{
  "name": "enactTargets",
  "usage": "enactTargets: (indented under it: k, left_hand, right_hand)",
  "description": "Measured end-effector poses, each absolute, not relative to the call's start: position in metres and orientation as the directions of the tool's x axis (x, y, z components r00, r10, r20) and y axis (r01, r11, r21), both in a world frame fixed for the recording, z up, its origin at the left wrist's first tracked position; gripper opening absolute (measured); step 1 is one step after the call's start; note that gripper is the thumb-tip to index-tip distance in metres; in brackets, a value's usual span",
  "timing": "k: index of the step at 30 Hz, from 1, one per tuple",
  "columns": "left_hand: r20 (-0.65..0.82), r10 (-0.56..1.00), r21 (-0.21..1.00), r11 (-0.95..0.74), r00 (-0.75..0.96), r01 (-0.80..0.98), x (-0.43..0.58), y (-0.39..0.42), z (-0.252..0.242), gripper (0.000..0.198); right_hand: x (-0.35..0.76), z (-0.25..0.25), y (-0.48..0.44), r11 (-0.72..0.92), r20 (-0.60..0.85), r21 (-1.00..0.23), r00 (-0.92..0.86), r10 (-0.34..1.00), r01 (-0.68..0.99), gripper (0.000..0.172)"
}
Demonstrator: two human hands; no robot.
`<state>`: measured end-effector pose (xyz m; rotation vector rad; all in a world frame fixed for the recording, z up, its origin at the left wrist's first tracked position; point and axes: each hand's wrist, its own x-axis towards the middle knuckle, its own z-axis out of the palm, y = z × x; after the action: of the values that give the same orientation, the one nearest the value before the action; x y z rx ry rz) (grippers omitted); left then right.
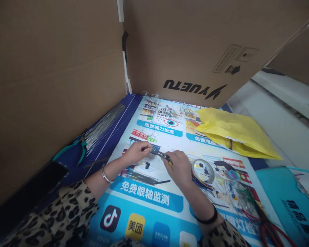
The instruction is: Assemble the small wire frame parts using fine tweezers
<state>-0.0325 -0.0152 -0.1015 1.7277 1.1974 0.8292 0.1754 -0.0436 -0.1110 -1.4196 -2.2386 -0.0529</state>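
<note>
Long-nosed pliers are gripped in my right hand, their jaws pointing left over the printed poster sheet. My left hand is closed in a pinch close to the pliers' tips. What its fingertips hold is too small to make out. Under my hands lies a bundle of thin dark strips. To the right of my right hand is a round tape roll, with coloured wires beside it.
Cardboard walls enclose the back and left. Teal-handled pliers and straight wires lie left, near a black flat object. Rightward are a yellow bag, tangled wire, red-handled scissors and a teal packet.
</note>
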Motion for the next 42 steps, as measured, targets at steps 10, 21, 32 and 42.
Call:
enactTargets:
  k: [10, 21, 32, 42]
  left_hand:
    - [0.053, 0.924, 0.894, -0.213, 0.379, 0.393, -0.0294, -0.0194, -0.0971, 0.017]
    - [0.025, 0.900, 0.896, -0.213, 0.435, 0.390, -0.0320, -0.0185, -0.0952, 0.019]
    - [0.016, 0.855, 0.898, -0.241, 0.519, 0.369, -0.0343, -0.0165, -0.0954, 0.017]
    - [0.014, 0.844, 0.902, -0.242, 0.537, 0.357, -0.0352, -0.0156, -0.0976, 0.016]
  right_hand:
    - [0.1745, -0.1077, -0.0434, 0.427, 0.373, -0.148, -0.349, 0.860, 0.892, 0.024]
    - [0.1751, -0.1082, -0.0446, 0.461, 0.380, -0.154, -0.379, 0.844, 0.874, 0.022]
    - [0.1736, -0.1081, -0.0448, 0.443, 0.330, -0.054, -0.403, 0.854, 0.895, 0.016]
    - [0.1721, -0.1098, -0.0471, 0.425, 0.300, -0.012, -0.403, 0.865, 0.905, 0.015]
